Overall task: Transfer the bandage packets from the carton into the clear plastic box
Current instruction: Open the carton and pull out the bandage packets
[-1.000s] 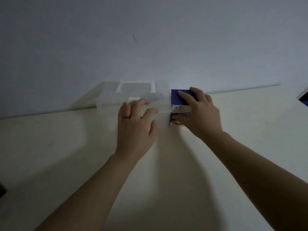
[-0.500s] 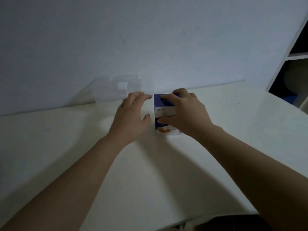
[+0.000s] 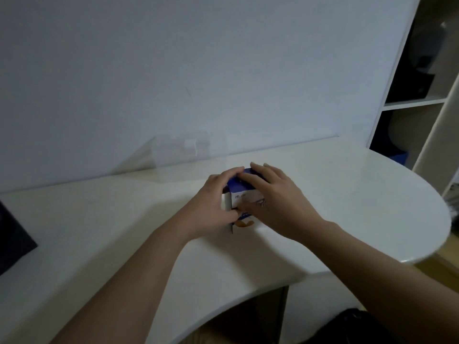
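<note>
Carton in both hands' grip (left hand beside, right hand atop)

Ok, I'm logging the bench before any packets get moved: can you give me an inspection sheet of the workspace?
Surface: white table, rounded at the right end.
Job's things: blue-and-white carton standing mid-table; clear plastic box behind it to the left, at the wall, apart; no packets seen.
Clutter: dark object at the table's left edge.
Grippers: left hand and right hand both grip the carton.
Cables: nothing seen.
Surroundings: plain wall; white shelf unit to the right.
</note>
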Available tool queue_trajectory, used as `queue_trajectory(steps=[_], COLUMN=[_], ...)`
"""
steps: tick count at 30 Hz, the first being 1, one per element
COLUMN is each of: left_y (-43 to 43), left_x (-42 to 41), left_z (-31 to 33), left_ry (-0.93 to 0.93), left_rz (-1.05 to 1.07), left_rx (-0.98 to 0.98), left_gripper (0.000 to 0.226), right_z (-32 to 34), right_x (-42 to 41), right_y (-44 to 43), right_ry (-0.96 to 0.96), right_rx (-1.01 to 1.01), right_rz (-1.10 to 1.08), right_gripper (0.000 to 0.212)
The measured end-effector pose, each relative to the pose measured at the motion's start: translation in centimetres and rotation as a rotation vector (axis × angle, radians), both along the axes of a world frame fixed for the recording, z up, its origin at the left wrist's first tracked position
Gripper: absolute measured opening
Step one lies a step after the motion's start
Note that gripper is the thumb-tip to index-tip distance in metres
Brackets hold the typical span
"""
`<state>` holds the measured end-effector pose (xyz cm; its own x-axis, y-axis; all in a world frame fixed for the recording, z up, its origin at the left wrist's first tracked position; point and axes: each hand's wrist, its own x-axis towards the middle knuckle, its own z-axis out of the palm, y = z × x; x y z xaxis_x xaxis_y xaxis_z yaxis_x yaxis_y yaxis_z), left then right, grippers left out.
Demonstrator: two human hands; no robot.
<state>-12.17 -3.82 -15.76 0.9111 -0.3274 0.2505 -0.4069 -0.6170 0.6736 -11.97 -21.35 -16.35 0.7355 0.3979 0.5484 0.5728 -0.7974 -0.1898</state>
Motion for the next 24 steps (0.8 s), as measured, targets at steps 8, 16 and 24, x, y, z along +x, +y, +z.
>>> queue_trajectory(steps=[8, 16, 24], left_y=[0.2, 0.2, 0.2], left_x=[0.2, 0.4, 0.4], left_z=[-0.9, -1.4, -1.4], left_ry=[-0.042, -0.046, -0.044], left_rz=[0.053, 0.082, 0.103], left_rx=[-0.031, -0.048, -0.010], left_gripper=[0.077, 0.079, 0.081], right_z=[-1.8, -2.1, -1.1], right_x=[-0.8, -0.8, -1.1], right_y=[0.6, 1.0, 1.1], right_ry=[-0.240, -0.217, -0.181], right_rx=[0.244, 0.297, 0.116], right_rz=[-0.032, 0.018, -0.069], right_gripper=[0.030, 0.011, 0.008])
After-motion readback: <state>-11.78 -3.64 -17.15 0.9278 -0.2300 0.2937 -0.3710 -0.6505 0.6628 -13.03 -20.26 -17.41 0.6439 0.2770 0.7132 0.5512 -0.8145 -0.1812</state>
